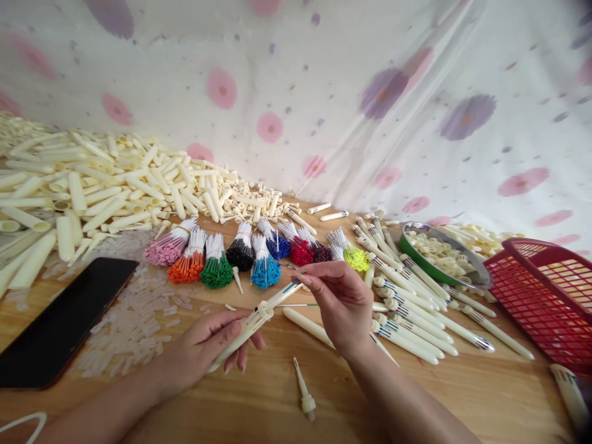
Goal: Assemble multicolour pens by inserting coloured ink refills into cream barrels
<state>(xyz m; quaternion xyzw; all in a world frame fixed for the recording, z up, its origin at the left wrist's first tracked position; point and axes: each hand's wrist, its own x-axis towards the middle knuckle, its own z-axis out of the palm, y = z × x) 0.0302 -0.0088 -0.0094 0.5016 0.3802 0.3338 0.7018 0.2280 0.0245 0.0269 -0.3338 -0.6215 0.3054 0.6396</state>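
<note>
My left hand [210, 345] is wrapped round a cream multicolour pen barrel [263, 313], which tilts up to the right. At its upper end, thin white refills [282, 296] stick out, one with a blue part. Thumb and fingers of my right hand [345, 302] pinch the refills' far end. Below, a loose cream pen part with a narrow tip [304, 388] lies on the wooden table [259, 407]. Behind my hands stand bundles of coloured refills, among them a light blue bundle [266, 265], a green bundle [217, 262] and a yellow bundle [354, 256].
Cream barrels [115, 179] are heaped at the back left. A black phone [69, 320] lies beside scattered clear sleeves [129, 333]. On the right are several pens [411, 333], a green-sided bowl [439, 259] of small cream parts and a red basket [541, 290]. A flowered curtain [296, 80] hangs behind.
</note>
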